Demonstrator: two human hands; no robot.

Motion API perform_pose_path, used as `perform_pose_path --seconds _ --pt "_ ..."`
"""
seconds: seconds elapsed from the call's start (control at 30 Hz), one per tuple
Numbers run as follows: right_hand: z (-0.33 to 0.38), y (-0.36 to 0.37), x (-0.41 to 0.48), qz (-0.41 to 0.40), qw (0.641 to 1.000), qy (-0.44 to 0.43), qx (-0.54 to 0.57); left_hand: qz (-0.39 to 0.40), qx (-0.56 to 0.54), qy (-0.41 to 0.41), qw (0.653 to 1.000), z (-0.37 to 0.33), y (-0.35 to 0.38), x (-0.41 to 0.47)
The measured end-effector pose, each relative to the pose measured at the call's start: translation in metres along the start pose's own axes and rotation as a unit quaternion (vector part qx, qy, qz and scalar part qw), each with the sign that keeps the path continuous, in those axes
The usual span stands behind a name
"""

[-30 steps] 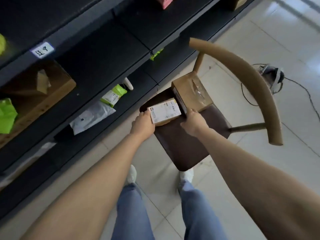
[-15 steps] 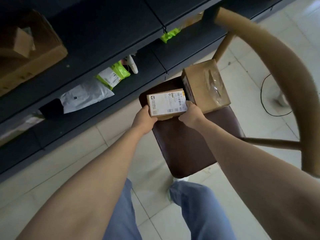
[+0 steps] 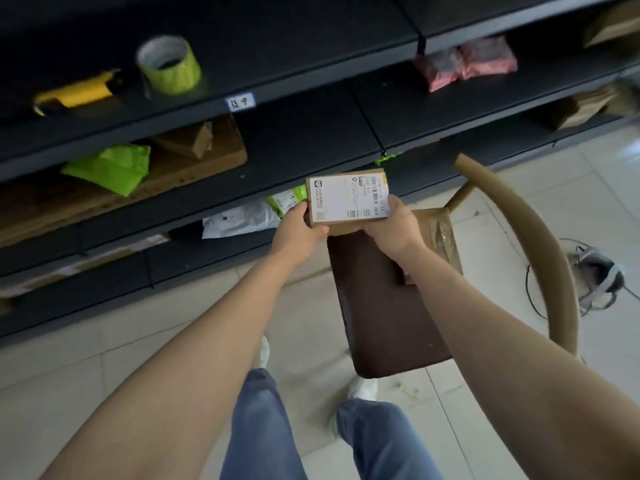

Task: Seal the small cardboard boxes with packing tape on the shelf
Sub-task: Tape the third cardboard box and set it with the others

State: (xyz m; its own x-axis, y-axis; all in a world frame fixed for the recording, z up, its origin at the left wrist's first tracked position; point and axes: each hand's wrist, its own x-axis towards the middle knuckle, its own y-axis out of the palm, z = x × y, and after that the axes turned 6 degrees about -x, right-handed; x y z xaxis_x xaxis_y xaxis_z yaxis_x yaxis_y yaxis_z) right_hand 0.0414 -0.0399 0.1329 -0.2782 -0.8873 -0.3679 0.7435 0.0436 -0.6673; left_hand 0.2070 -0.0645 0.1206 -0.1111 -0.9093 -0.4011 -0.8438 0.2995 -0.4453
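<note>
A small cardboard box (image 3: 348, 199) with a white shipping label on top is held in the air above the chair seat, in front of the dark shelf unit (image 3: 311, 81). My left hand (image 3: 299, 230) grips its left end and my right hand (image 3: 393, 225) grips its right end. A second, larger cardboard box (image 3: 438, 237) with clear tape lies on the back of the chair seat, partly hidden by my right forearm. A roll of yellow-green tape (image 3: 169, 64) stands on the upper shelf at the left.
A yellow tool (image 3: 74, 93) lies left of the tape roll. Green, white and pink mailer bags and brown boxes lie on the shelves. The brown chair seat (image 3: 384, 306) and its curved wooden backrest (image 3: 540, 237) stand at the right. A cable runs over the tiled floor.
Both hands have lifted the labelled box off the chair seat and raised it toward the shelves. The view has tilted up, so the upper shelf with the tape roll shows.
</note>
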Motion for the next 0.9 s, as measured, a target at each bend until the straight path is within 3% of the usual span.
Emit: perform_pose_path --seconds 0.27,0.5,0.7,0.9 --pt "0.139 0.020 -0.030 0.015 0.996 -0.091 0.015 -0.103 -0.057 0.027 0.993 -0.023 -0.138 -0.048" --pt "0.282 0.111 -0.050 0.032 0.981 -0.192 0.003 -0.188 -0.093 0.032 0.977 0.018 -0.295 -0.068" --pt "0.376 0.203 -0.067 0.069 0.972 -0.225 -0.022 -0.242 -0.092 0.000 0.966 0.077 -0.405 -0.074" --pt "0.424 0.254 -0.077 0.103 0.973 -0.207 -0.016 -0.263 -0.119 -0.014 0.957 0.115 -0.458 -0.080"
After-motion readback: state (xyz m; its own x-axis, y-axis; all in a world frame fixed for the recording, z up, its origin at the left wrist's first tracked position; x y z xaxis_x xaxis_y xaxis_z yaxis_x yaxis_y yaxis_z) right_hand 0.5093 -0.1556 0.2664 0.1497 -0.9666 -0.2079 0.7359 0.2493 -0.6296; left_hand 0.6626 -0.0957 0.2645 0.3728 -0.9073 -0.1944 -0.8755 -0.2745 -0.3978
